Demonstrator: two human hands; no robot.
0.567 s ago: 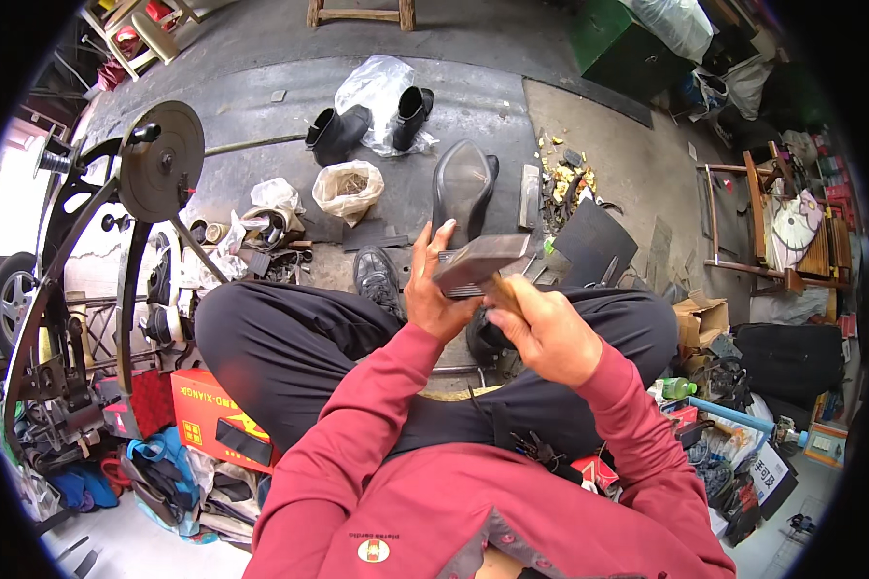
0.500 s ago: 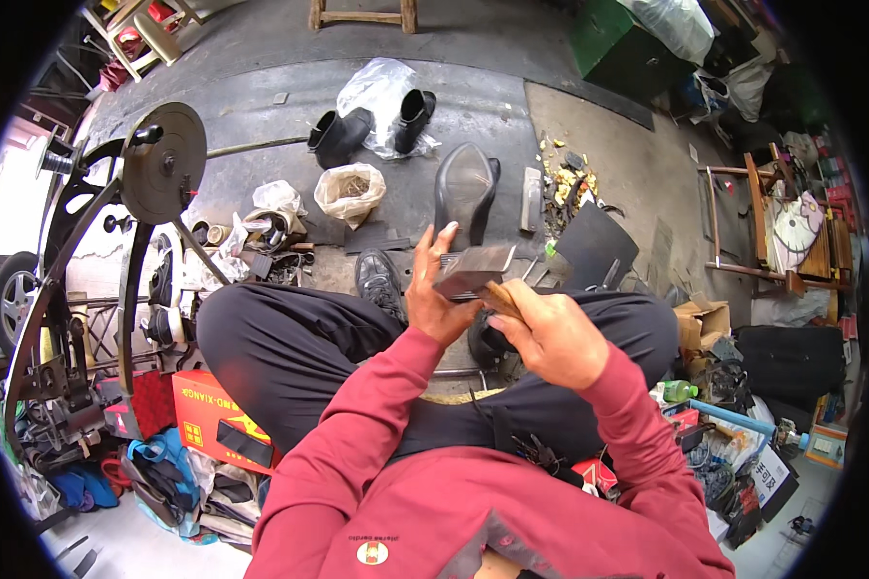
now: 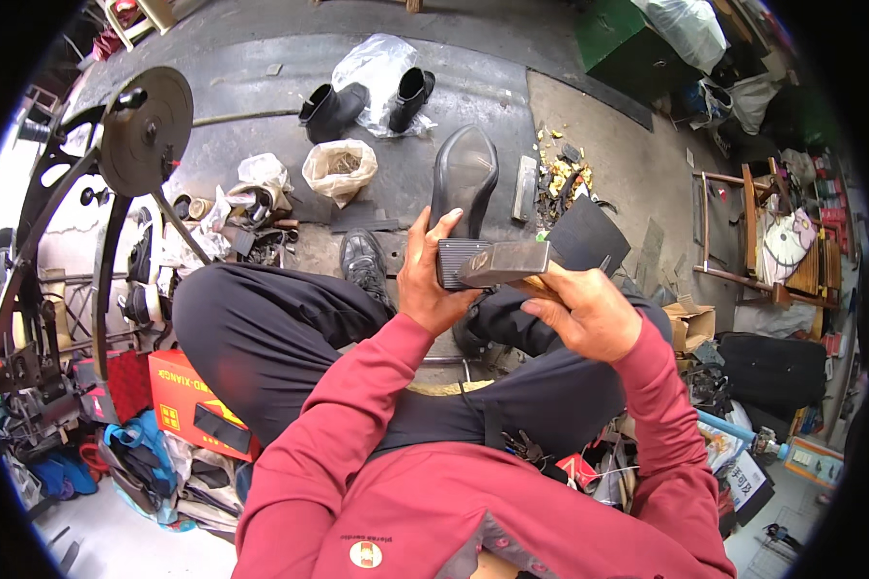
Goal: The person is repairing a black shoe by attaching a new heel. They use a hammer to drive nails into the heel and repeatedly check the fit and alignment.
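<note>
Note at far left: black-framed machine [image 3: 147,132] with a wheel. At upper right: green cabinet [image 3: 623,53]. Straight ahead: shoe [image 3: 465,164], sole up, toe pointing away, just beyond the left fingers. Support beneath: cannot tell. Farther off: dark boots [image 3: 333,111], upright beside and partly on clear plastic [image 3: 372,72]. To the right of the shoe: black sheet [image 3: 589,234]; to its left: open-topped bag [image 3: 342,191], contents unclear.

Left hand [image 3: 428,285]: curled round the ribbed heel [image 3: 451,261], fingers on the far side, thumb on the near. Right hand [image 3: 589,314]: closed on the wooden handle of a broad-headed hammer [image 3: 507,262], head tilted and overlapping the heel in view. Contact: cannot tell.

Judge work as under way, not finished. Done, apparently: shoe upturned, heel set at its near end. Open: firm fixing of heel, join hidden by hand and hammer. Share remaining: cannot tell.

Smallest: yellowish and dark scraps [image 3: 567,179] on the floor, right of the shoe.
</note>
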